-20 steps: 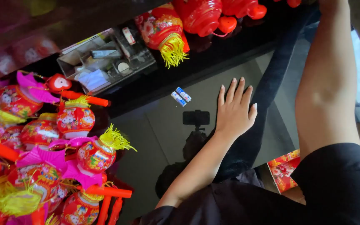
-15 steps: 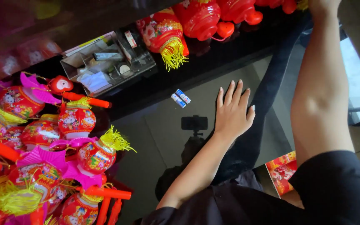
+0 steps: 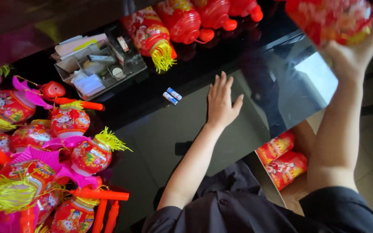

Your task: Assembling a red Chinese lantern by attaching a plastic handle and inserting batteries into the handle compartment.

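Two small white-and-blue cylindrical batteries lie side by side at about eleven o'clock from the flat left hand. One clear plastic compartment tray sits at ten o'clock on the glossy black glass table. Four red plastic toy lanterns line the twelve o'clock edge. One more red lantern, blurred, is gripped in the raised right hand at two o'clock. Two red lanterns lie under the table at four o'clock. The heap of red-and-pink tasselled lanterns at eight o'clock is too tangled to count exactly.
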